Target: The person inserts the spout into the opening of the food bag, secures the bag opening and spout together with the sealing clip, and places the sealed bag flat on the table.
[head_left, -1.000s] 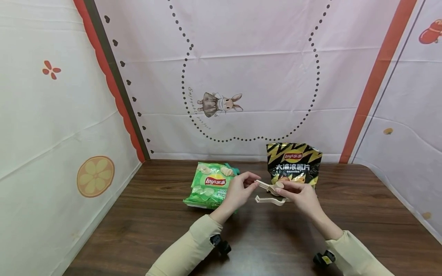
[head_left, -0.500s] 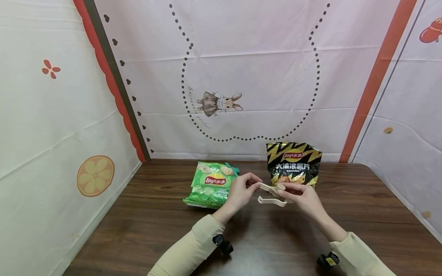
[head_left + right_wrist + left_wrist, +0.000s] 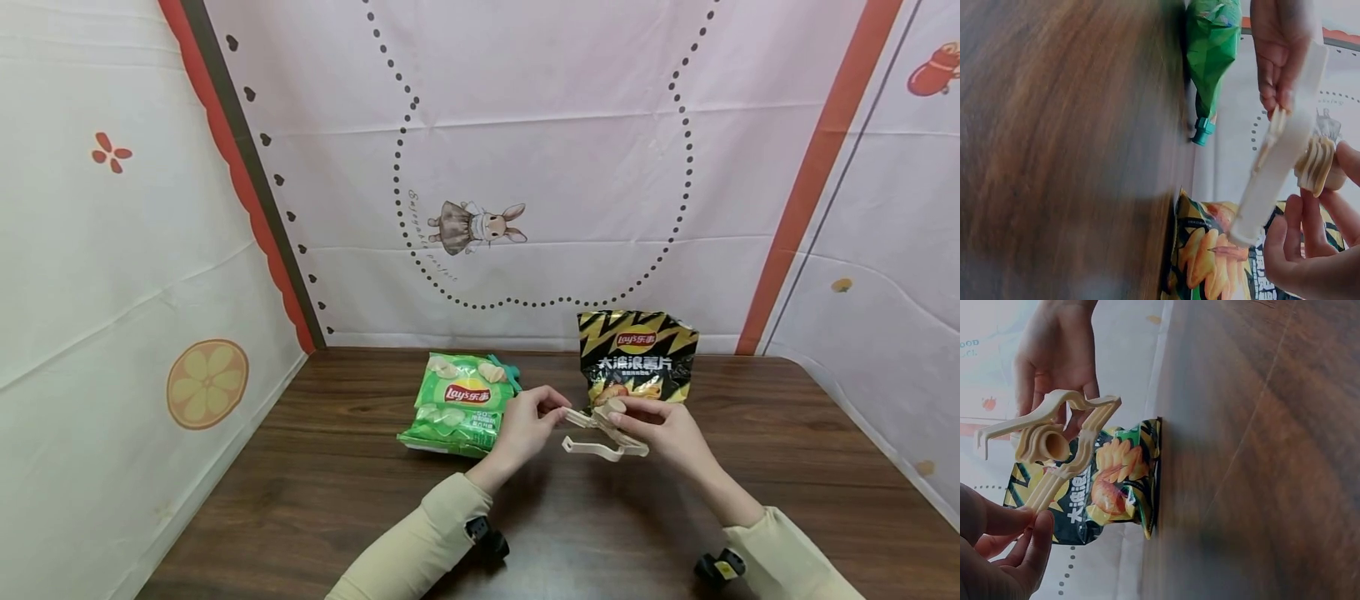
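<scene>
Between my hands is a cream plastic bag clip [image 3: 598, 450] with a round spout, its hinged arm swung open below. My left hand [image 3: 525, 429] pinches one end of its bar between thumb and fingers. My right hand [image 3: 669, 433] grips it at the spout part. In the left wrist view the clip [image 3: 1038, 415] shows its hollow round spout [image 3: 1055, 446] and bent arm. From the right wrist, the pale arm [image 3: 1285, 156] crosses in front of both hands, slightly blurred.
Behind the right hand a black and yellow chip bag [image 3: 637, 354] stands upright. To the left of the hands lies a green chip bag [image 3: 457, 404] with a teal clip [image 3: 512, 372] at its top corner. Fabric walls [image 3: 540, 183] enclose the brown wooden table [image 3: 322, 500].
Both hands have shifted slightly down and right with the clip. The clip's loose arm has swung lower, and more of its hinged end shows beneath the right fingers.
</scene>
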The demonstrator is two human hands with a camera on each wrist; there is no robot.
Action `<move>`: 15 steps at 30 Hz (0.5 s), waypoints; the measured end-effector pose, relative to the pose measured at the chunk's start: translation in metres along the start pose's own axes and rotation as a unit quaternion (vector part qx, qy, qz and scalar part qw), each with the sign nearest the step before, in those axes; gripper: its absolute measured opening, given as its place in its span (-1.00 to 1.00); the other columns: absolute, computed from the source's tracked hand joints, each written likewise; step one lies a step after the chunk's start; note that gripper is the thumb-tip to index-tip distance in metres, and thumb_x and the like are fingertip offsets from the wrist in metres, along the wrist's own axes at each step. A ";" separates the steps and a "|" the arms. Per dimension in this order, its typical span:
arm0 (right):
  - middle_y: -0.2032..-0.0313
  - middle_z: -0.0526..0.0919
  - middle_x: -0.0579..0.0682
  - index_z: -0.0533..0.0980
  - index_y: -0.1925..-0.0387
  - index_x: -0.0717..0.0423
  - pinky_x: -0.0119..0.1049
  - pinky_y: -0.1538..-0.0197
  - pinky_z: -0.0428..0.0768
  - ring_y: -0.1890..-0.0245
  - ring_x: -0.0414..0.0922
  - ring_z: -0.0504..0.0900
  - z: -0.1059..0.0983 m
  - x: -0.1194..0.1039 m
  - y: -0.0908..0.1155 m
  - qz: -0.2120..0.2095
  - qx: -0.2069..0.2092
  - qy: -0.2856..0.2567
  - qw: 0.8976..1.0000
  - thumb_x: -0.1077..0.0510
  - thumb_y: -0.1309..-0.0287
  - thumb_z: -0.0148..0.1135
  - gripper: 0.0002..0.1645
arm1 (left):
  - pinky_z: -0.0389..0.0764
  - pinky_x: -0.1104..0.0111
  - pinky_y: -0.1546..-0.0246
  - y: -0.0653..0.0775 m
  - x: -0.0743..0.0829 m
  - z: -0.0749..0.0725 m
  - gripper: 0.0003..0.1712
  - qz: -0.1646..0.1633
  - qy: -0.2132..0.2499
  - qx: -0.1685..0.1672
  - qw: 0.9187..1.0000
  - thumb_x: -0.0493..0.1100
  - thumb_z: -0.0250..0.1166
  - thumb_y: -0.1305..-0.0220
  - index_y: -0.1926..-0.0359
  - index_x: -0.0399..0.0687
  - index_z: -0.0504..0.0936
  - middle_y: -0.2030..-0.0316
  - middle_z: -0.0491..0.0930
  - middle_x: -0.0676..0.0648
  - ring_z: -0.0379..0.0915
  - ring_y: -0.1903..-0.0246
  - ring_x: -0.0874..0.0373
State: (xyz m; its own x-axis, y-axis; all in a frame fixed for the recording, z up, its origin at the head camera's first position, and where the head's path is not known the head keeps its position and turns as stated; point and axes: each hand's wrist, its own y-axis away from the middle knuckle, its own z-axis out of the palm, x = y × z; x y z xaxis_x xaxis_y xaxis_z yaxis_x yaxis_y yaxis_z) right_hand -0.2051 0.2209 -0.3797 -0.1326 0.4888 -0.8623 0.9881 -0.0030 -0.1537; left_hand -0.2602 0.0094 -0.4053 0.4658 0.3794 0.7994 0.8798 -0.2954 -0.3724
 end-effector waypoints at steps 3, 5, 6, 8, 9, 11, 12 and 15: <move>0.02 0.65 0.14 0.57 -0.06 0.18 -0.47 0.18 0.51 0.23 -0.43 0.52 -0.003 0.000 -0.001 -0.003 0.000 0.016 1.000 -0.05 -0.15 0.30 -0.48 | 0.47 0.55 0.52 0.001 -0.002 0.003 -0.95 -0.001 0.001 -0.008 1.000 -0.25 0.30 -0.21 0.36 -0.06 0.69 0.50 0.65 0.04 0.46 0.55 0.44; 0.00 0.64 0.13 0.58 -0.05 0.17 -0.48 0.16 0.50 0.20 -0.46 0.51 -0.004 0.001 -0.002 -0.004 0.001 0.023 1.000 -0.05 -0.16 0.29 -0.49 | 0.48 0.55 0.51 0.002 -0.002 0.005 -0.96 -0.002 0.001 -0.015 1.000 -0.26 0.31 -0.20 0.36 -0.06 0.68 0.49 0.67 0.04 0.48 0.53 0.44; 0.00 0.64 0.13 0.58 -0.05 0.17 -0.47 0.15 0.50 0.20 -0.47 0.50 -0.004 0.002 -0.002 -0.004 0.002 0.025 1.000 -0.06 -0.16 0.28 -0.49 | 0.48 0.56 0.51 0.002 -0.003 0.007 -0.96 -0.003 -0.002 -0.018 1.000 -0.26 0.31 -0.20 0.37 -0.06 0.68 0.49 0.67 0.05 0.48 0.53 0.45; -0.02 0.63 0.14 0.58 -0.04 0.19 -0.47 0.15 0.51 0.20 -0.47 0.51 -0.005 0.003 -0.002 -0.002 0.002 0.019 1.000 -0.04 -0.17 0.28 -0.50 | 0.47 0.57 0.50 0.002 -0.004 0.010 -0.96 -0.005 -0.009 -0.021 1.000 -0.26 0.31 -0.19 0.37 -0.05 0.69 0.49 0.67 0.06 0.47 0.53 0.46; -0.03 0.62 0.15 0.58 -0.04 0.20 -0.46 0.16 0.52 0.21 -0.47 0.52 -0.005 0.004 -0.002 -0.001 0.001 0.014 1.000 -0.04 -0.17 0.28 -0.50 | 0.46 0.58 0.49 0.002 -0.005 0.011 -0.96 -0.006 -0.013 -0.021 1.000 -0.26 0.32 -0.19 0.38 -0.04 0.69 0.50 0.67 0.07 0.47 0.53 0.47; -0.04 0.60 0.17 0.57 -0.05 0.22 -0.45 0.17 0.54 0.23 -0.45 0.54 -0.005 0.005 -0.002 0.003 -0.002 0.003 1.000 -0.03 -0.18 0.27 -0.49 | 0.46 0.59 0.49 0.002 -0.006 0.014 -0.95 -0.006 -0.022 -0.021 1.000 -0.25 0.33 -0.18 0.40 -0.01 0.69 0.51 0.67 0.09 0.45 0.54 0.48; -0.05 0.59 0.18 0.56 -0.05 0.24 -0.44 0.18 0.55 0.24 -0.44 0.56 -0.006 0.006 -0.002 0.005 -0.004 -0.004 1.000 -0.03 -0.18 0.26 -0.49 | 0.45 0.59 0.49 0.002 -0.007 0.015 -0.95 -0.007 -0.026 -0.021 0.999 -0.25 0.34 -0.17 0.40 0.00 0.69 0.51 0.67 0.10 0.44 0.55 0.49; -0.03 0.60 0.19 0.54 -0.07 0.27 -0.41 0.20 0.58 0.29 -0.36 0.62 -0.007 0.006 -0.002 0.013 -0.008 -0.020 1.000 -0.02 -0.20 0.25 -0.47 | 0.44 0.59 0.47 0.003 -0.009 0.019 -0.94 -0.009 -0.036 -0.025 0.999 -0.23 0.35 -0.16 0.42 0.02 0.69 0.52 0.67 0.11 0.42 0.55 0.50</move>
State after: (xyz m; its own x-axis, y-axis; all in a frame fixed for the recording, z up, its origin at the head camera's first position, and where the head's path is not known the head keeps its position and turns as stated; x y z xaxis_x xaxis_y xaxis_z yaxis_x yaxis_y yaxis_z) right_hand -0.2072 0.2299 -0.3814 -0.1101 0.4533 -0.8845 0.9922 -0.0014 -0.1243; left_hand -0.2603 0.0219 -0.4228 0.4566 0.4466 0.7695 0.8834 -0.3306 -0.3323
